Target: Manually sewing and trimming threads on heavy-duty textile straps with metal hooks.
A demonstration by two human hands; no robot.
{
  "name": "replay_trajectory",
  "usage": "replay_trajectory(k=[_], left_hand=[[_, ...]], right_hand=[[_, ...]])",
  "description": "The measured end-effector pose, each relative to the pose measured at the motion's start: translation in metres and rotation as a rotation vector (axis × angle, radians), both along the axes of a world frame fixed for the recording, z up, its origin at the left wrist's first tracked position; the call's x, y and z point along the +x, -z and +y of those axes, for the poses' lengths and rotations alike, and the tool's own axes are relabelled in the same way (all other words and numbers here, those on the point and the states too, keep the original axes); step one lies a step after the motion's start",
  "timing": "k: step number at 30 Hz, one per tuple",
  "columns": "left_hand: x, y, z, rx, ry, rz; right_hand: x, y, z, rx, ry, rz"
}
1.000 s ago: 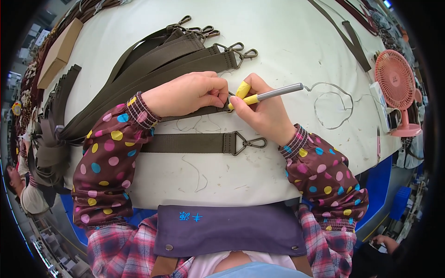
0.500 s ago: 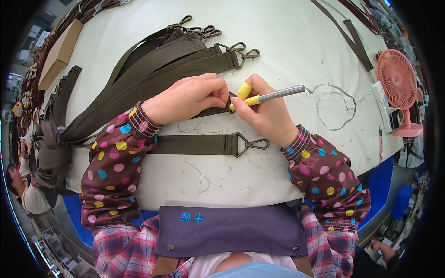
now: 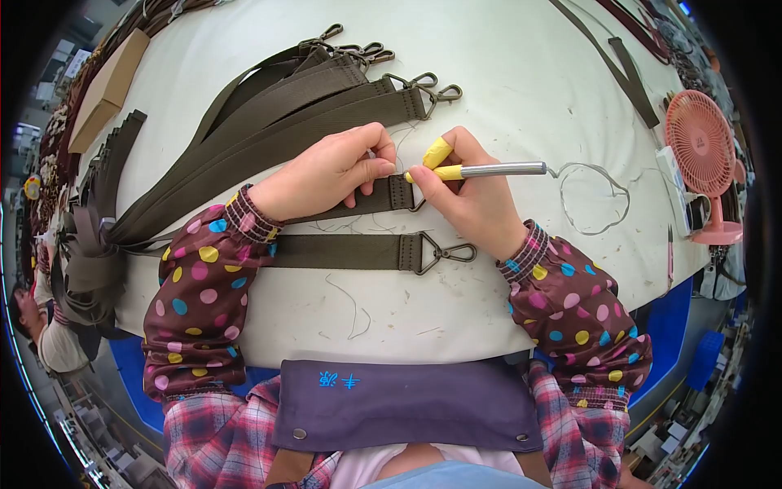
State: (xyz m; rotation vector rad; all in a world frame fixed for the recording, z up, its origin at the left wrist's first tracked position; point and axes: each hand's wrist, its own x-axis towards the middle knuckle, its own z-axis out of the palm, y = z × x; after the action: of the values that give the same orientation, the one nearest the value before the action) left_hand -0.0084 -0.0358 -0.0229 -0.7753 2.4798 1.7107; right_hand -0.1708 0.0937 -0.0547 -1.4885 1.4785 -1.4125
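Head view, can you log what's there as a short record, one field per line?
Left-hand grip: over a flat, dark olive webbing strap, near its stitched end; anything pinched is unclear
Right-hand grip: holding a slim yellow-and-silver pen-shaped tool
Nearer the body: second dark olive strap with a bronze-toned metal clasp
Beyond: fanned dark olive straps
Far right: round pink fan

Showing one left hand (image 3: pixel 318 173), one right hand (image 3: pixel 479 196), two sleeves (image 3: pixel 204 281), one wired tool (image 3: pixel 503 169), one apron (image 3: pixel 407 407) with two snaps (image 3: pixel 300 433), one fan (image 3: pixel 699 138), one tan box (image 3: pixel 106 94) and one table (image 3: pixel 505 81). Spotting at least six hooks (image 3: pixel 446 253): one on the near strap (image 3: pixel 338 252), five on the pile (image 3: pixel 252 134). Counting one strap (image 3: pixel 371 204) beside the left hand and several more straps within the pile, overlapping too much for an exact count.
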Motion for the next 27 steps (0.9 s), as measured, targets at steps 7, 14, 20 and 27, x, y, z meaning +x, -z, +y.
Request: replay_trajectory(k=[7,14,20,27], left_hand=[[0.0002,-0.0007,0.0013,-0.007,-0.002,0.013],[0.0006,0.0026,0.0002,-0.020,-0.003,0.010],[0.0007,0.0016,0.0016,-0.013,-0.016,0.027],[-0.0069,0.0026,0.0039,-0.281,0.085,0.128]], right_hand=[[0.0002,-0.0011,-0.0014,0.041,-0.004,0.020],[0.0007,-0.0001,-0.0022,0.022,0.011,0.060],[0.0011,-0.0021,-0.0019,0.023,0.007,0.067],[-0.0021,0.0057,-0.0003,-0.017,0.118,-0.078]])
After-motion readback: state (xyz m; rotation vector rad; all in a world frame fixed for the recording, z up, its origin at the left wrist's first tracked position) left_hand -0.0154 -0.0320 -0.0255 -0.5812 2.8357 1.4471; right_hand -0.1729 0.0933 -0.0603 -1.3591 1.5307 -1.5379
